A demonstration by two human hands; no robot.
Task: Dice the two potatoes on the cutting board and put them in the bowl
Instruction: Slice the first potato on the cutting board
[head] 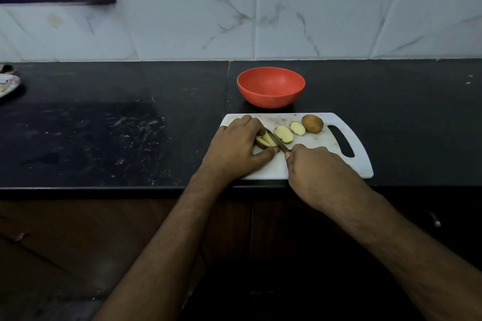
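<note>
Fingers of the left hand curl down over a stack of potato slices on the white cutting board, while the right hand grips a knife cutting into them. Two loose slices and a whole potato lie beside. Firm, wet-faced slices probably slide; pinning them from above suits. The red bowl sits empty behind.

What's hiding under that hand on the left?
Potato slices peek out from under the left hand, which holds them on the cutting board. How many more lie beneath the palm is hidden.
</note>
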